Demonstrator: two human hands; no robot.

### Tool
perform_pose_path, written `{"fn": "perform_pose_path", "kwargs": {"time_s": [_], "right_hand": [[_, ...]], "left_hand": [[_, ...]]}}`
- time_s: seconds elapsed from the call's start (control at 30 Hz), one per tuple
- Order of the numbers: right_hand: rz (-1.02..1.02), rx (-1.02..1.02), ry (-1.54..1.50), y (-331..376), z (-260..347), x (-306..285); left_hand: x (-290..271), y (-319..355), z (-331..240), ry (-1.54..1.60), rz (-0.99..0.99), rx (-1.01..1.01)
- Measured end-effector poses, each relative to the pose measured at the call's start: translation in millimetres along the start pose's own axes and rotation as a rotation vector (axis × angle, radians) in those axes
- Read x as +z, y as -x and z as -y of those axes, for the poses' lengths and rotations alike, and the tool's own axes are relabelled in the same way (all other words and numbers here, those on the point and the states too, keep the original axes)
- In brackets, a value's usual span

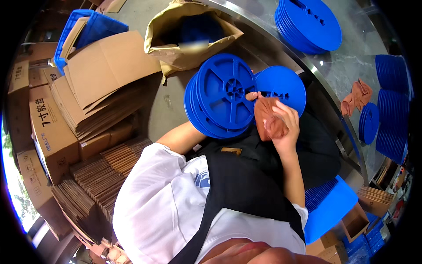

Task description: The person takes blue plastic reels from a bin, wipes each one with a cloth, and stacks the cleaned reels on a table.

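My left forearm passes behind a stack of several blue plastic reels (224, 94). Most of my left hand (251, 96) is hidden there. A fingertip or thumb shows at the right rim, so the hand grips the reels, which are tilted with a spoked face toward me. My right hand (288, 125) is closed on a crumpled reddish-brown cloth (266, 116), close to the right edge of the reels. Just behind the cloth is a round blue disc (288, 86) with small slots, partly covered by the cloth and my hand. What supports the disc is hidden.
An open brown paper sack (176, 57) holding something blue stands ahead. Flattened cartons (110, 70) and boxes pile up at left, near a blue crate (99, 28). A metal table (351, 42) at right carries blue reel stacks (312, 26) and another brown cloth (358, 97).
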State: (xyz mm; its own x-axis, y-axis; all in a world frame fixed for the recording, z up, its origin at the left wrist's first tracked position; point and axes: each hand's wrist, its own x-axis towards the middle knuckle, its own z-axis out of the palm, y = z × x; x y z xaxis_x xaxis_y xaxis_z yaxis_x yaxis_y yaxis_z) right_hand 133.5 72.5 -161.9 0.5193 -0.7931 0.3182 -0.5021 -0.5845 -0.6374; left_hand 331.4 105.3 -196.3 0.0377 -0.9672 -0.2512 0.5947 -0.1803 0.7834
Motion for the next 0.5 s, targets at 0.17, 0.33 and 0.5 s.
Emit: {"fn": "perform_pose_path", "kwargs": {"time_s": [0.17, 0.33, 0.5], "right_hand": [[-0.414, 0.237, 0.308, -3.2, -51.4, -9.7], [-0.426, 0.235, 0.198, -12.6, -38.3, 27.5], [-0.088, -0.076, 0.160, 14.5, 1.9, 19.5]], "left_hand": [[-16.9, -0.7, 15.3, 0.070, -0.025, -0.140], [-12.1, 7.2, 1.0, 0.005, 0.037, -0.081], [-19.6, 12.0, 0.9, -0.011, 0.052, -0.085]]}}
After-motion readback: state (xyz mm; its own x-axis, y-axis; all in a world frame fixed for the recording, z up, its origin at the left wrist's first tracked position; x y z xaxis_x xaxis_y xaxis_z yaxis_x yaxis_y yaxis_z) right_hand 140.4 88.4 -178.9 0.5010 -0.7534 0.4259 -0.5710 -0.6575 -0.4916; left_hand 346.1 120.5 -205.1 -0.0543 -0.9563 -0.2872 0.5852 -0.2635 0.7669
